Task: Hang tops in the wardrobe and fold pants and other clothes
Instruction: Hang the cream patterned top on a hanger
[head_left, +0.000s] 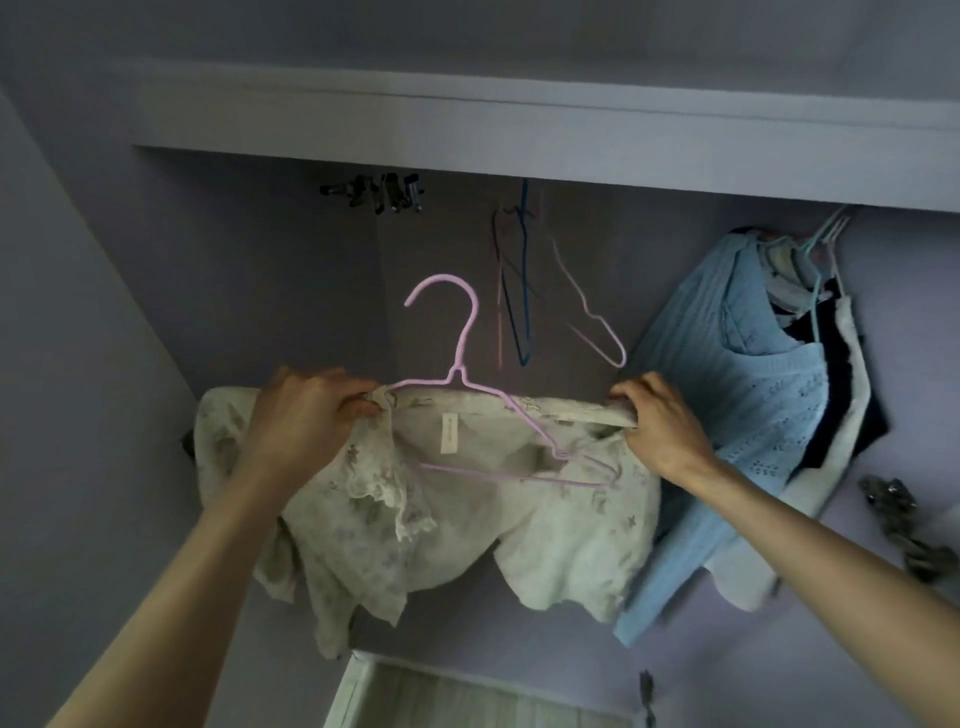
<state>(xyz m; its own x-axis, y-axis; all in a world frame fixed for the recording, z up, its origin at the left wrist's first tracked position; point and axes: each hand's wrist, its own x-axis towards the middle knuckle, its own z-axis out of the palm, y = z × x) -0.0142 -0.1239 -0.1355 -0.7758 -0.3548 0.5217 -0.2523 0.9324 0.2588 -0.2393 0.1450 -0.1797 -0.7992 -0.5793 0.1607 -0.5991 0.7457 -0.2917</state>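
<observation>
Cream floral top (447, 519) w/ pink hanger (460, 364) half inside neckline, hook upright.

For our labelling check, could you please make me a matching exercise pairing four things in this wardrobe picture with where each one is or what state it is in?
Things:
1. pink hanger
2. cream floral top
3. light blue knit top
4. empty hangers

Places or states:
A. already hanging at the right of the wardrobe
B. hanging bare at the back, in the middle
C. stretched at the neckline between left hand and right hand
D. partly threaded inside a garment, hook free

Pairs: 1-D, 2-C, 3-A, 4-B
</observation>
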